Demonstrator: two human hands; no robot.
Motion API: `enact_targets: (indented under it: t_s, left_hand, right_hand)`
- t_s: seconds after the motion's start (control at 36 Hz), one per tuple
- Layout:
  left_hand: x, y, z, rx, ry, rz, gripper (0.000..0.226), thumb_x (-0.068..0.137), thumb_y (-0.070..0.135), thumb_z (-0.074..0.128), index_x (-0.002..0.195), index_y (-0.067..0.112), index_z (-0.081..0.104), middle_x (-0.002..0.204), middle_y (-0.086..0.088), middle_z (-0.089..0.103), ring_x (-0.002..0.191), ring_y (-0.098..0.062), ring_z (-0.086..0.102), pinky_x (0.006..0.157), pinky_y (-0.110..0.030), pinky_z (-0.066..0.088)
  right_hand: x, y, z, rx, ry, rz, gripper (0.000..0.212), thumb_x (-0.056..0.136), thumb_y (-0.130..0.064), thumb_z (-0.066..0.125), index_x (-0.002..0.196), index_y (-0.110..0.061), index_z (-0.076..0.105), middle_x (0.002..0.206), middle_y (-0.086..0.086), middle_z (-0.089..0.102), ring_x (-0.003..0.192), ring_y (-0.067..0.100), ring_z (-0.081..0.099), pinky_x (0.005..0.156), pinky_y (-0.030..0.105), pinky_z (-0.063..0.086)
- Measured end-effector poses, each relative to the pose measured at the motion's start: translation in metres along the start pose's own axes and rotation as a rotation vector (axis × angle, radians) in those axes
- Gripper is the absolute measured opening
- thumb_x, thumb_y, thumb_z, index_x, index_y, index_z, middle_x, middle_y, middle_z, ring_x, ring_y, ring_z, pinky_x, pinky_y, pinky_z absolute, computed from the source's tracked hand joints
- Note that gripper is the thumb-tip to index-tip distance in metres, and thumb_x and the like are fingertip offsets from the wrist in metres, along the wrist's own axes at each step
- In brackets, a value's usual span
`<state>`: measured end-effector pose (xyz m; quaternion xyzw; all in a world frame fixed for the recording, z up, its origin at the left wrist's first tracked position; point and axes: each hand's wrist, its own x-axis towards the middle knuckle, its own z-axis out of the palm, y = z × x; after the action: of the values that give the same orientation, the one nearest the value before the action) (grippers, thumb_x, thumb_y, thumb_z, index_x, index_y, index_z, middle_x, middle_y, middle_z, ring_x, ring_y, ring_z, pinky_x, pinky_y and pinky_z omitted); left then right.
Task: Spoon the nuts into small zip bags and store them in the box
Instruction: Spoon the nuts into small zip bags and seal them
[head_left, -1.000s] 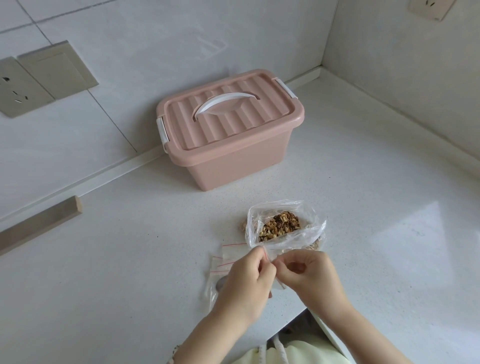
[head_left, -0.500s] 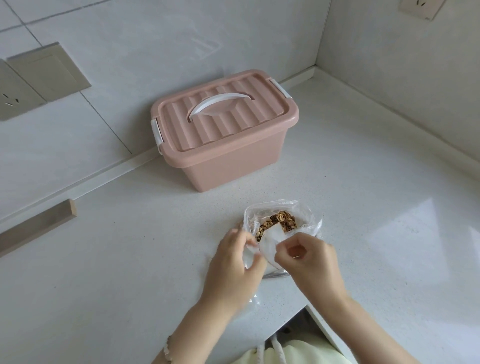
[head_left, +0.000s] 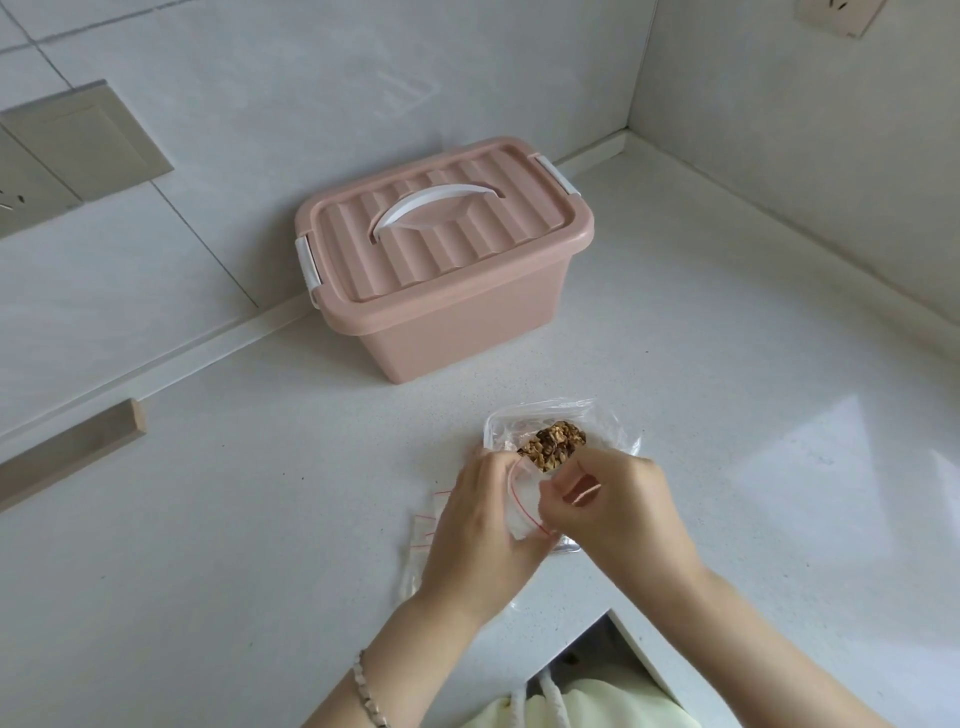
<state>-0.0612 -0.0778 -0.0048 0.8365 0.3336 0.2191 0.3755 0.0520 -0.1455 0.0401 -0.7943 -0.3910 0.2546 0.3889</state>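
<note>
A clear plastic bag (head_left: 597, 421) holding brown nuts (head_left: 553, 442) lies on the white counter (head_left: 260, 519) in front of me. Between my hands is a small zip bag (head_left: 522, 506) with a red line at its mouth. My left hand (head_left: 483, 530) pinches one side of its rim and my right hand (head_left: 613, 506) pinches the other, the mouth spread apart. More small zip bags (head_left: 423, 525) lie flat under my left hand. The pink box (head_left: 441, 254) with a white handle stands shut behind, near the wall. No spoon is plainly visible.
Tiled walls meet in a corner at the back right. Wall sockets (head_left: 62, 150) sit at the left, another at the top right (head_left: 836, 13). A wooden strip (head_left: 67, 452) lies at the left. The counter edge (head_left: 587, 631) is right below my arms.
My hands lifted one small zip bag off the stack and pulled its mouth open, moving slightly toward the nut bag. The camera view shifted a little.
</note>
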Motion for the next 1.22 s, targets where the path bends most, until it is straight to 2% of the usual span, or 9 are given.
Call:
enact_targets:
  t_s: [0.28,0.42,0.56,0.61,0.72,0.89,1.06,1.14,1.22]
  left_hand:
    - [-0.002,-0.017,-0.009,0.16,0.023,-0.034,0.058,0.062,0.06,0.06,0.11,0.032,0.043,0.1,0.017,0.053,0.095,-0.007,0.041,0.079,-0.013,0.035]
    - [-0.017,-0.031,-0.016,0.109,0.031,-0.29,0.041,0.067,0.037,0.077,0.097,0.033,0.05,0.091,0.025,0.05,0.093,-0.001,0.045,0.09,-0.026,0.037]
    - [-0.029,-0.045,-0.021,-0.02,0.06,-0.478,0.034,0.071,0.021,0.078,0.099,0.026,0.059,0.094,0.019,0.057,0.091,0.015,0.047,0.075,0.002,0.034]
    - [-0.032,-0.048,-0.023,-0.062,0.086,-0.529,0.032,0.072,0.019,0.077,0.097,0.027,0.059,0.093,0.019,0.058,0.089,0.012,0.049,0.072,0.005,0.032]
    - [-0.035,-0.049,-0.027,-0.136,0.132,-0.586,0.035,0.075,0.018,0.075,0.104,0.026,0.056,0.089,0.02,0.057,0.092,0.002,0.051,0.077,-0.008,0.033]
    - [-0.032,-0.051,-0.034,-0.222,0.185,-0.617,0.042,0.081,0.019,0.069,0.119,0.025,0.052,0.104,0.008,0.063,0.105,-0.006,0.052,0.087,-0.02,0.032]
    - [-0.023,-0.055,-0.033,-0.238,0.252,-0.576,0.043,0.086,0.007,0.061,0.125,0.02,0.048,0.12,0.004,0.058,0.112,-0.01,0.054,0.094,-0.022,0.036]
    - [-0.017,-0.051,-0.03,-0.221,0.221,-0.541,0.05,0.084,0.004,0.063,0.127,0.022,0.045,0.113,0.007,0.058,0.109,-0.005,0.05,0.082,-0.009,0.033]
    - [-0.009,-0.047,-0.023,-0.229,0.189,-0.54,0.054,0.078,0.004,0.069,0.125,0.023,0.048,0.107,0.006,0.058,0.108,-0.005,0.05,0.083,-0.01,0.031]
  right_hand:
    - [0.013,0.015,0.008,-0.081,-0.16,-0.098,0.009,0.082,-0.022,0.067,0.076,-0.015,0.068,0.072,-0.01,0.065,0.067,0.003,0.061,0.066,0.021,0.052]
    - [0.017,0.065,0.034,-0.329,-0.303,-0.102,0.019,0.091,-0.02,0.056,0.105,-0.012,0.066,0.106,-0.001,0.067,0.09,0.01,0.062,0.084,0.023,0.051]
    - [0.014,0.105,0.063,-0.714,-0.503,-0.221,0.04,0.09,-0.025,0.055,0.129,-0.016,0.05,0.131,0.0,0.051,0.123,0.018,0.045,0.104,0.031,0.037]
    - [0.014,0.114,0.069,-0.807,-0.518,-0.272,0.04,0.082,-0.023,0.067,0.119,-0.012,0.058,0.123,0.004,0.058,0.117,0.022,0.051,0.1,0.034,0.041]
    - [0.017,0.131,0.075,-0.869,-0.38,-0.391,0.036,0.037,-0.028,0.092,0.066,-0.02,0.073,0.071,-0.006,0.067,0.067,0.013,0.065,0.06,0.023,0.054]
    - [0.011,0.128,0.066,-0.746,-0.305,-0.466,0.033,0.046,-0.022,0.091,0.067,-0.021,0.065,0.062,-0.01,0.061,0.056,0.007,0.059,0.053,0.016,0.047]
    - [-0.001,0.106,0.026,-0.449,-0.32,-0.267,0.022,0.095,-0.017,0.048,0.112,-0.01,0.061,0.105,0.0,0.064,0.092,0.019,0.061,0.074,0.026,0.049]
    - [-0.003,0.095,-0.003,-0.242,-0.24,-0.189,0.019,0.093,-0.014,0.052,0.106,-0.018,0.065,0.086,-0.013,0.063,0.071,-0.001,0.057,0.066,0.009,0.04]
    - [0.0,0.089,-0.031,-0.005,-0.202,-0.06,0.027,0.092,-0.008,0.051,0.093,-0.033,0.062,0.061,-0.007,0.059,0.061,0.004,0.055,0.059,0.016,0.044]
